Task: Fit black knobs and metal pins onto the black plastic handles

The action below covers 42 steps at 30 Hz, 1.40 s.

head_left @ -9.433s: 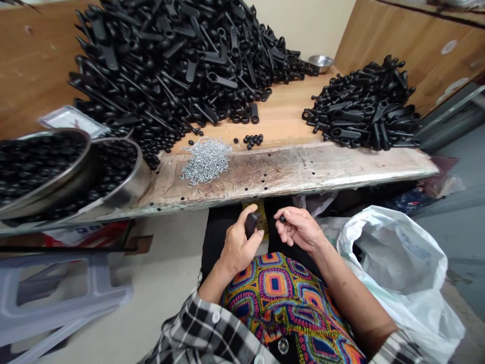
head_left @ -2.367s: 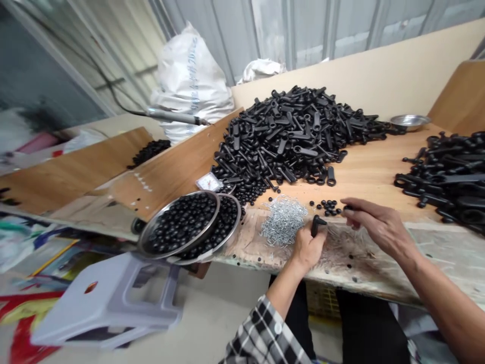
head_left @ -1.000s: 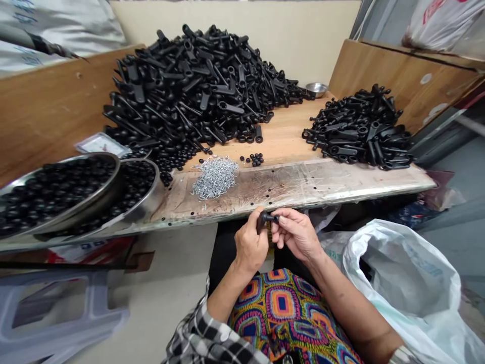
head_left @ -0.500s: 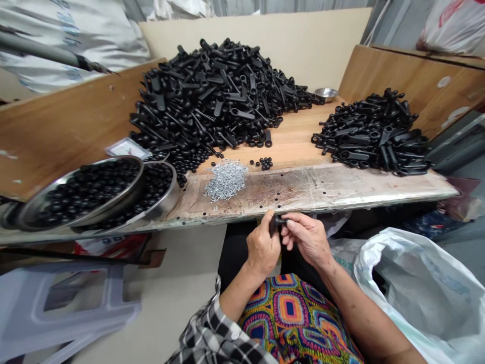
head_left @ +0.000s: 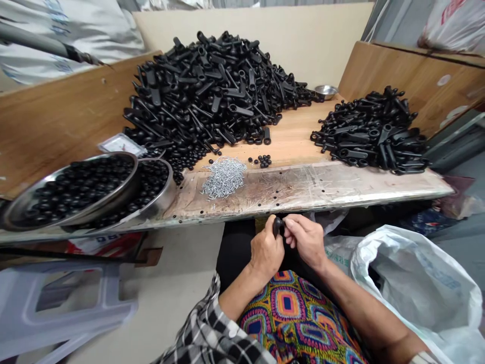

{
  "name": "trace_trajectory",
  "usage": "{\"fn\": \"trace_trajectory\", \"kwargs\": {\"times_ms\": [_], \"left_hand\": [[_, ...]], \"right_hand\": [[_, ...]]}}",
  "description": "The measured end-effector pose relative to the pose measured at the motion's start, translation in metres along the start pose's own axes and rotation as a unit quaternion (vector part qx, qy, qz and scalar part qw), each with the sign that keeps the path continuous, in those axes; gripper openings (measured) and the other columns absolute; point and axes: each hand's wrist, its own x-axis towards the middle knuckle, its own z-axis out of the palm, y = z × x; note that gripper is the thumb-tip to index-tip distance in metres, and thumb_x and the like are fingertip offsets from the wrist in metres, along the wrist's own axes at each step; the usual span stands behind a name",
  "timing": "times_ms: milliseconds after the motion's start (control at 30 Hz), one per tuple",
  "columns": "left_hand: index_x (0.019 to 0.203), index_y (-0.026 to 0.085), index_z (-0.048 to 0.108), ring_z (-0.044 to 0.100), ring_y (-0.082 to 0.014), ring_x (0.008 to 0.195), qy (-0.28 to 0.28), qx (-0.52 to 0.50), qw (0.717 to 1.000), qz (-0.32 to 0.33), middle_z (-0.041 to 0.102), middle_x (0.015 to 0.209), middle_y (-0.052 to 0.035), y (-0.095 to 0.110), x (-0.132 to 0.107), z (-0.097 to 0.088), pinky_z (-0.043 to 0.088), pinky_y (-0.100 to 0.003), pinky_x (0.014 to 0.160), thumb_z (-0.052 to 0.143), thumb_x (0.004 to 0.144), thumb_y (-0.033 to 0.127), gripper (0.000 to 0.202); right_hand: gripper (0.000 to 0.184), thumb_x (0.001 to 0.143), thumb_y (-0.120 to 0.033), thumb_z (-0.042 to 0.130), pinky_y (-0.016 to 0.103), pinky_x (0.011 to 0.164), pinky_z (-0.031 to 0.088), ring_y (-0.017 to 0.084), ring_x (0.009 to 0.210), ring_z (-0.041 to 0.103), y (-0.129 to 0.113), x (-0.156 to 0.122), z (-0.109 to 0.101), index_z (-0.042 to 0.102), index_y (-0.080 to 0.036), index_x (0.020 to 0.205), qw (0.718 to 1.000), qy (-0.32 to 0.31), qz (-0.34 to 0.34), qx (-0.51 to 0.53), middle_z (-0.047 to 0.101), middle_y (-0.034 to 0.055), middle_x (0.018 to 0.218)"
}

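- Black plastic handle (head_left: 278,226) stands upright between my hands, just below the table edge, its top showing above my left fingers.
- My left hand (head_left: 267,250) is curled closed around the handle.
- My right hand (head_left: 305,240) is half closed, its fingertips (head_left: 290,226) pinched at the handle's side; I can't tell if they hold something small there.
- Plastic-covered table (head_left: 303,189) runs in front of me, dotted with small black bits.
- Silver screws (head_left: 224,177) lie in a heap near a few black beads (head_left: 264,161).
- Big heap of black handles (head_left: 212,96) rises behind them, a smaller heap (head_left: 373,134) to its right.
- Two steel bowls (head_left: 132,187) of black balls sit at the left.
- White plastic bag (head_left: 413,288) stands beside my right arm.
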Motion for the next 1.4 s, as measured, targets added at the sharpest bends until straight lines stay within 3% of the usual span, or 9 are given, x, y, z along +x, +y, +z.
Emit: {"fn": "trace_trajectory", "kwargs": {"times_ms": [133, 233, 400, 667, 933, 1033, 1133, 1300, 1400], "left_hand": [[0.124, 0.011, 0.042, 0.065, -0.0231, 0.071, -0.040, -0.007, 0.999, -0.024, 0.068, 0.078, -0.0103, 0.004, 0.006, -0.003, 0.048, -0.031, 0.065, 0.036, 0.083, 0.021, 0.043], [0.126, 0.016, 0.041, 0.065, -0.0218, 0.073, -0.051, -0.039, 0.998, -0.012, 0.068, 0.079, -0.0081, 0.004, 0.013, -0.003, 0.047, -0.030, 0.066, 0.037, 0.083, 0.021, 0.044], [0.126, 0.018, 0.041, 0.065, -0.0200, 0.073, -0.052, -0.071, 0.996, 0.000, 0.068, 0.078, -0.0053, 0.015, 0.029, -0.007, 0.046, -0.028, 0.068, 0.039, 0.081, 0.020, 0.046], [0.124, 0.021, 0.042, 0.062, -0.0172, 0.072, -0.071, -0.139, 0.988, 0.017, 0.065, 0.080, -0.0027, 0.036, 0.050, -0.011, 0.045, -0.026, 0.067, 0.040, 0.081, 0.023, 0.043], [0.121, 0.023, 0.045, 0.062, -0.0166, 0.074, -0.083, -0.171, 0.982, 0.008, 0.065, 0.082, -0.0013, 0.038, 0.053, -0.005, 0.046, -0.027, 0.071, 0.043, 0.081, 0.024, 0.040], [0.122, 0.022, 0.045, 0.063, -0.0171, 0.079, -0.073, -0.164, 0.984, 0.016, 0.067, 0.088, -0.0030, 0.039, 0.050, -0.004, 0.047, -0.027, 0.073, 0.043, 0.081, 0.023, 0.040], [0.123, 0.018, 0.044, 0.065, -0.0191, 0.076, -0.049, -0.105, 0.993, 0.034, 0.068, 0.083, -0.0064, 0.038, 0.046, -0.001, 0.047, -0.027, 0.068, 0.038, 0.084, 0.025, 0.040], [0.125, 0.010, 0.042, 0.065, -0.0242, 0.063, -0.006, 0.047, 0.998, 0.044, 0.067, 0.069, -0.0100, 0.031, 0.045, 0.011, 0.046, -0.030, 0.058, 0.037, 0.085, 0.026, 0.043], [0.129, 0.010, 0.035, 0.065, -0.0244, 0.067, -0.027, 0.016, 0.997, 0.075, 0.068, 0.077, -0.0110, 0.032, 0.046, 0.015, 0.048, -0.032, 0.061, 0.040, 0.085, 0.028, 0.048]], "right_hand": [[0.022, 0.074, -0.034, 0.062, 0.014, 0.028, 0.032, 0.006, 0.035, 0.046, 0.001, 0.013, -0.008, 0.062, -0.013, 0.075, 0.983, -0.055, 0.116, 0.130, 0.054, -0.0024, 0.049], [0.023, 0.073, -0.035, 0.063, 0.013, 0.029, 0.033, 0.006, 0.035, 0.048, -0.004, 0.021, -0.017, 0.062, -0.012, 0.075, 0.977, -0.091, 0.141, 0.130, 0.056, -0.0016, 0.051], [0.025, 0.075, -0.035, 0.061, 0.013, 0.034, 0.039, 0.007, 0.043, 0.054, -0.018, 0.029, -0.032, 0.065, -0.011, 0.082, 0.988, -0.099, 0.081, 0.085, 0.060, 0.0011, 0.057], [0.026, 0.077, -0.029, 0.060, 0.017, 0.041, 0.045, 0.010, 0.053, 0.059, -0.035, 0.036, -0.051, 0.063, -0.014, 0.099, 0.987, -0.110, 0.040, 0.112, 0.063, 0.0034, 0.069], [0.026, 0.076, -0.030, 0.061, 0.019, 0.044, 0.046, 0.010, 0.054, 0.057, -0.030, 0.032, -0.054, 0.061, -0.016, 0.098, 0.999, -0.038, -0.005, 0.005, 0.063, 0.0013, 0.067], [0.019, 0.076, -0.027, 0.061, 0.021, 0.047, 0.047, 0.010, 0.053, 0.056, -0.027, 0.030, -0.050, 0.066, -0.018, 0.091, 0.996, -0.002, -0.066, -0.056, 0.062, 0.0004, 0.066], [0.013, 0.076, -0.025, 0.060, 0.020, 0.045, 0.045, 0.009, 0.049, 0.053, -0.023, 0.029, -0.043, 0.068, -0.019, 0.085, 0.991, 0.041, -0.103, -0.074, 0.060, -0.0006, 0.063], [0.015, 0.073, -0.030, 0.061, 0.014, 0.030, 0.031, 0.005, 0.037, 0.046, -0.016, 0.038, -0.039, 0.063, -0.015, 0.073, 0.996, 0.001, 0.045, 0.080, 0.055, -0.0027, 0.053], [0.019, 0.071, -0.031, 0.063, 0.013, 0.030, 0.030, 0.004, 0.035, 0.044, -0.021, 0.043, -0.049, 0.062, -0.013, 0.073, 0.990, -0.049, 0.078, 0.106, 0.054, -0.0038, 0.050]]}}
